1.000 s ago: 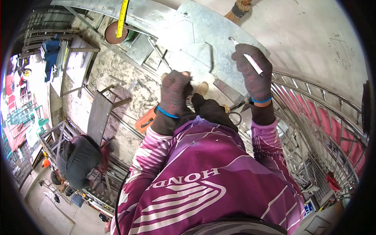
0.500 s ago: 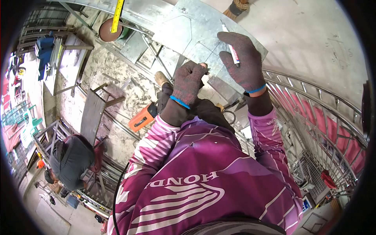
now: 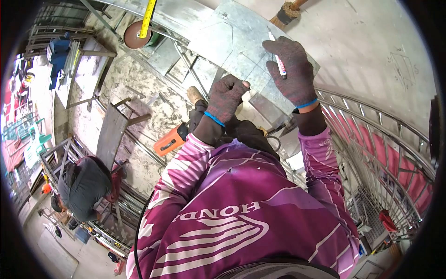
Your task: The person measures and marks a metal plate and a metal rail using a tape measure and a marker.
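My gloved right hand (image 3: 293,74) is over a grey metal sheet (image 3: 216,39). It holds a white marker (image 3: 280,66) with red lettering between thumb and fingers, the thin tip pointing away from me. Drawn lines, among them an angular outline, show on the sheet. Close to the sheet's near edge, my gloved left hand (image 3: 226,98) is closed, thumb and fingers pressed together, with one bare fingertip showing. Whatever those fingers grip is too small or hidden to make out.
A yellow tape measure blade (image 3: 147,18) extends at the top, over a rust-brown drum (image 3: 134,35). A brush (image 3: 285,15) lies beyond the sheet. An orange case (image 3: 170,141) is on the floor. Metal railings (image 3: 385,135) stand at right; a person (image 3: 86,188) bends over at left.
The whole view has shifted slightly, moving the scene a little to the right. Both hands keep nearly the same pose, and the marker stays in my right hand.
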`<control>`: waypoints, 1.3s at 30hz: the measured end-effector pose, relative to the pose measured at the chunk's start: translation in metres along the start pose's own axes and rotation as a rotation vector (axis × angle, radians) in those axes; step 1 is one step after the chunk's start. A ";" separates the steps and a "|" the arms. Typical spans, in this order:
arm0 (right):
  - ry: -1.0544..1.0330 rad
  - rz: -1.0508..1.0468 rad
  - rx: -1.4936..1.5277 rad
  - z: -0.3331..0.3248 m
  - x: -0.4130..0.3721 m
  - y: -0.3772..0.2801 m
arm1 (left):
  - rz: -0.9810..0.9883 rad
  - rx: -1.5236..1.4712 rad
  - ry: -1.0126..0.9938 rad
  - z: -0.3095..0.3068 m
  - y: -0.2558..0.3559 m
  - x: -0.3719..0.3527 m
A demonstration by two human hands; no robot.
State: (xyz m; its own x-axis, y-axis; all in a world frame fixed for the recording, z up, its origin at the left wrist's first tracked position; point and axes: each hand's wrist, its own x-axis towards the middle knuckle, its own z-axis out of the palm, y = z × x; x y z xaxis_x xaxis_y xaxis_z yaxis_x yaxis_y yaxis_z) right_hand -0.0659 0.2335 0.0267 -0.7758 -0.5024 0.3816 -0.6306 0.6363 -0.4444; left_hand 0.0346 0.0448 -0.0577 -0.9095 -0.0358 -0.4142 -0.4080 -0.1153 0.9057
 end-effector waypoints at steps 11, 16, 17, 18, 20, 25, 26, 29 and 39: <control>-0.011 0.037 -0.039 0.004 -0.004 0.004 | 0.115 0.234 0.099 0.001 0.019 -0.009; -0.021 0.022 -0.069 0.007 -0.004 0.005 | 0.208 0.088 0.183 0.003 0.011 -0.016; -0.023 0.025 -0.067 0.007 -0.004 0.006 | 0.244 0.049 0.251 0.004 0.010 -0.017; -0.027 0.028 -0.069 0.007 -0.003 0.007 | 0.240 0.046 0.249 0.005 0.009 -0.017; -0.008 0.013 -0.034 0.007 -0.003 0.007 | 0.441 0.074 0.335 0.008 0.007 -0.018; -0.008 0.007 -0.062 0.006 -0.001 0.005 | 0.486 0.174 0.351 0.008 0.015 -0.020; -0.010 0.012 -0.060 0.006 0.000 0.004 | 0.480 0.171 0.348 0.008 0.016 -0.021; -0.044 0.043 -0.045 0.004 0.002 0.000 | 0.514 0.381 0.340 0.008 0.011 -0.018; 0.051 -0.068 -0.017 0.011 0.006 0.001 | 0.568 0.348 0.366 0.011 0.001 -0.014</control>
State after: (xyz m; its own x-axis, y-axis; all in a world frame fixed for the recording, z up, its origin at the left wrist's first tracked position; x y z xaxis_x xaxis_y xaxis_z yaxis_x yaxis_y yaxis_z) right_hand -0.0711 0.2251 0.0198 -0.7291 -0.5143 0.4516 -0.6809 0.6121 -0.4023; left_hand 0.0459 0.0563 -0.0495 -0.9274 -0.3300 0.1762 0.0585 0.3372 0.9396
